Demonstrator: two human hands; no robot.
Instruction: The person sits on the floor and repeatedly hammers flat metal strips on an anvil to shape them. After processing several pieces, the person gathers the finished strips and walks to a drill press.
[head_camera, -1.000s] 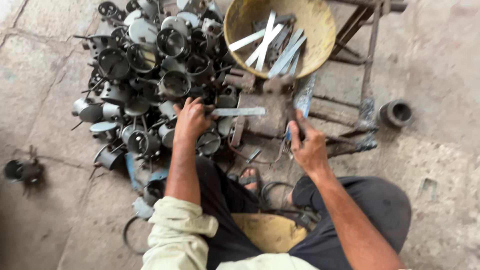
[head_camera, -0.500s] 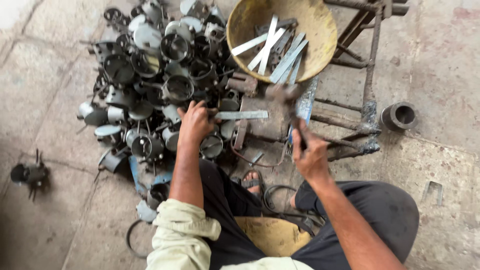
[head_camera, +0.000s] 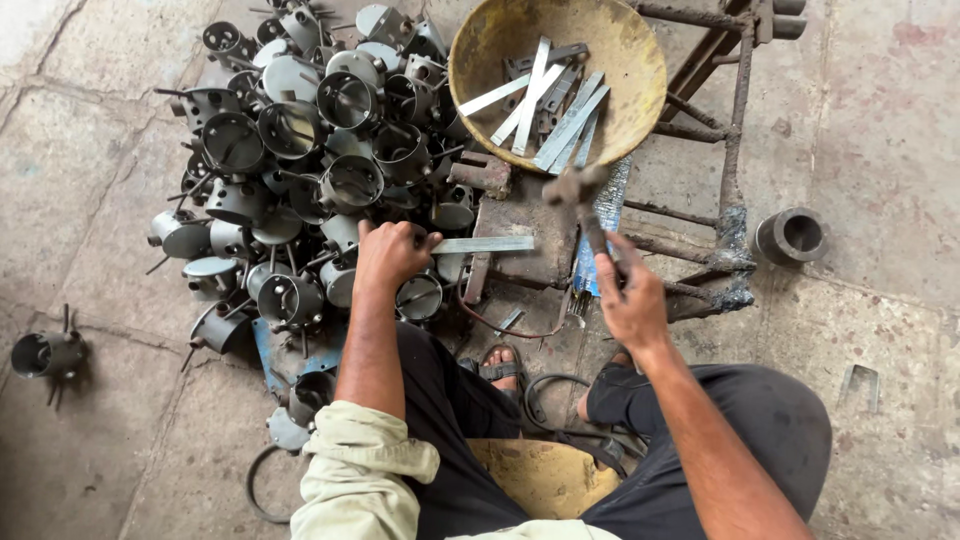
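Observation:
My left hand (head_camera: 388, 253) grips one end of a flat metal strip (head_camera: 487, 244) and holds it flat across a rusty steel block (head_camera: 528, 240). My right hand (head_camera: 627, 298) is closed around the handle of a hammer (head_camera: 583, 205). The hammer's head is lifted above the block, just right of the strip's free end. A yellow bowl (head_camera: 478, 52) with several more metal strips (head_camera: 550, 105) stands right behind the block.
A heap of grey metal cups with wire legs (head_camera: 300, 160) lies at the left. One such cup (head_camera: 45, 352) sits apart at far left. A welded rod frame (head_camera: 725, 130) and a short pipe ring (head_camera: 790, 236) stand at the right. My sandalled feet (head_camera: 500, 368) rest below the block.
The hammer's head has risen from the block to a raised position. My left hand keeps the strip in the same place on the block.

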